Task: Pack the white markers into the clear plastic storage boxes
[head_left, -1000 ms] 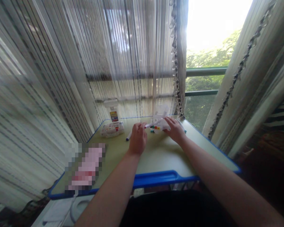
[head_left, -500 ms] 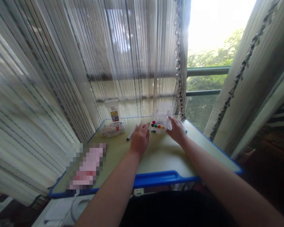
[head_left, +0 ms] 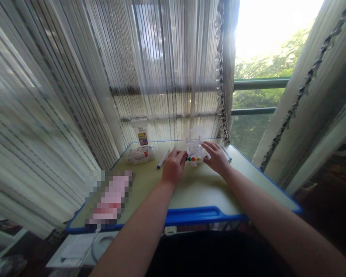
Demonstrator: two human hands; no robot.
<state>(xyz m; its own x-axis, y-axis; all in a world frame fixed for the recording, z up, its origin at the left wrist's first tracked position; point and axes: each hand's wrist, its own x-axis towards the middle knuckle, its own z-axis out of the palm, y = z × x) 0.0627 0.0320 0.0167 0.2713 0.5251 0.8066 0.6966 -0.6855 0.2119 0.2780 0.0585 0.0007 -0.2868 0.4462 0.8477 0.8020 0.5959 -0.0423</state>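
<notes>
A clear plastic case (head_left: pixel 193 163) stands with its lid raised on the far part of the table. Several white markers lie in it, their green, orange and yellow cap ends facing me. My left hand (head_left: pixel 173 166) is at the case's left side, fingers closed on a red-capped marker (head_left: pixel 187 154), partly hidden by the fingertips. At the opposite end, my right hand (head_left: pixel 217 157) has its thumb and fingers around the case's right side. Left of my left hand lies a loose white marker with a dark blue cap (head_left: pixel 158 167).
A second clear case (head_left: pixel 141 154), lid up, stands at the table's back left. A blurred-out pink object (head_left: pixel 112 196) lies at the left edge. Beyond my right hand is a teal-capped marker (head_left: pixel 229 159). A blue rim (head_left: pixel 193 216) borders the table; curtains hang behind.
My left hand has moved right to the case, its fingers closing at the red-capped marker. My right fingers have shifted slightly on the case's end. The view has turned a little left.
</notes>
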